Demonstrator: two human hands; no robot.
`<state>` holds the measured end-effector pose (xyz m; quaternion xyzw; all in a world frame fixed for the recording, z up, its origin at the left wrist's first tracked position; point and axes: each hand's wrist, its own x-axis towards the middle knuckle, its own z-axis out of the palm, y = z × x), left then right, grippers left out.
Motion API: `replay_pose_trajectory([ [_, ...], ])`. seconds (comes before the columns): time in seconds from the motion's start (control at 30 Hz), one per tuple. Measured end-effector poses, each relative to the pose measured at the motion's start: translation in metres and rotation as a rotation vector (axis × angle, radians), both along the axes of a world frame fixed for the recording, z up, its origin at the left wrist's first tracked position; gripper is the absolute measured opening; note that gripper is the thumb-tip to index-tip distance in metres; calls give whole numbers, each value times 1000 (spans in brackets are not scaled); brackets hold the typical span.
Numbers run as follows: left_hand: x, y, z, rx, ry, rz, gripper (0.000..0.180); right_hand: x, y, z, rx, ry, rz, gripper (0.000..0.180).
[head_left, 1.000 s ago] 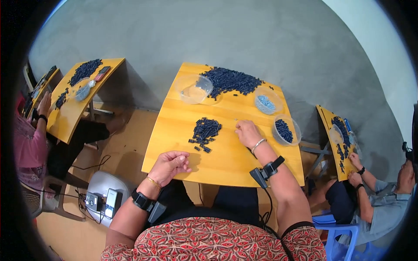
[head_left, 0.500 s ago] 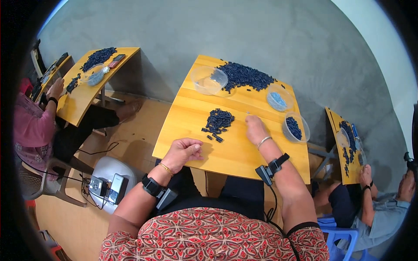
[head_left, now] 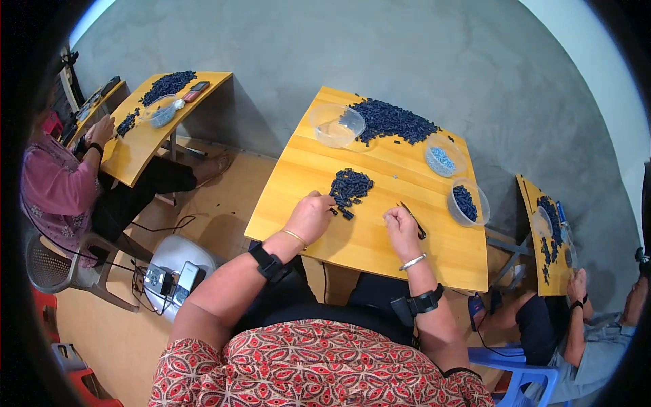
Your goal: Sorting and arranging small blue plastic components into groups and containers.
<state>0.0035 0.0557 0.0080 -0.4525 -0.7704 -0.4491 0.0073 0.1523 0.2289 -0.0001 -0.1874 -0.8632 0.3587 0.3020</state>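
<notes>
My left hand (head_left: 310, 218) is at the lower left edge of a small pile of short dark blue plastic pieces (head_left: 350, 185). Its fingers are bent together, touching or almost touching one loose piece (head_left: 333, 211); what lies between them is hidden. To the right, my right hand (head_left: 403, 233) is closed low over the yellow table (head_left: 366, 247), fingers curled in. A thin black pen-like tool (head_left: 419, 228) shows along its right side, and I cannot tell whether it is held or lies there. Beyond that hand lies a tiny light-coloured bit (head_left: 396, 177).
A large heap of dark pieces (head_left: 393, 122) covers the table's far side, beside a clear tub (head_left: 325, 136). At the right stand a bowl of light blue bits (head_left: 442, 160) and a bowl of dark pieces (head_left: 465, 203). Two people work at other tables (head_left: 220, 80) left and right.
My left hand has moved up and right to the small pile, its fingers now bent together. My right hand has drawn back toward me, and the black tool and tiny bit now show.
</notes>
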Motion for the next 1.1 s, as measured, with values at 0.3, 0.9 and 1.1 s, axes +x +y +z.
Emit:
replay_pose_trajectory([
  [0.3, -3, 11, -5, -178, 157, -2, 9, 11, -10, -23, -301, 194, 110, 5],
  [0.9, 66, -36, 100, 368, -1029, -683, 18, 65, -75, 98, -870, 504, 626, 15],
  [1.1, 80, -40, 109, 352, -1061, -813, 22, 75, -82, 112, -902, 485, 635, 13],
])
